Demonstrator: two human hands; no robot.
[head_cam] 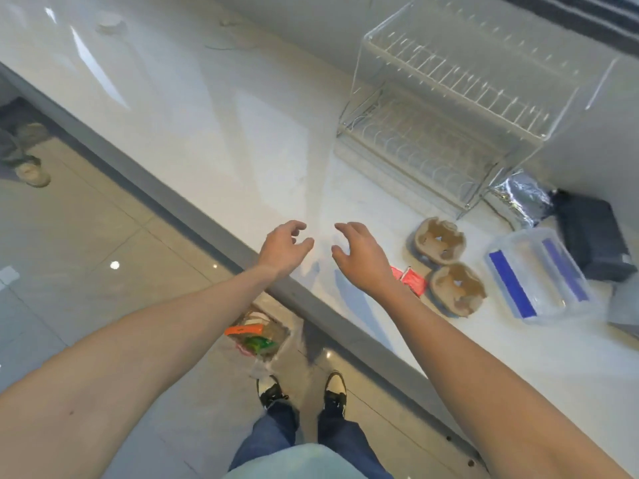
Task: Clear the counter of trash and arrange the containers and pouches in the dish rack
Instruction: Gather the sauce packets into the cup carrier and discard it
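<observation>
Both of my hands hover empty over the white counter (221, 140), left hand (281, 248) and right hand (363, 257) with fingers loosely spread and curled. Two pulp cup carriers (449, 267) lie near my right hand, beside a red wrapper (411, 280): I judge them light, stiff, crushable, best gripped by the rim; the clear lidded container (536, 274) looks rigid, slick-walled, a two-side hold

Both hands, left (283, 247) and right (359, 257), are held empty with fingers spread above the white glossy desk (207, 133). The two-tier wire dish rack (449, 108) is seen empty. Two brown pulp cup carriers (449, 267) lie beside a clear blue-latched plastic container (539, 274).
</observation>
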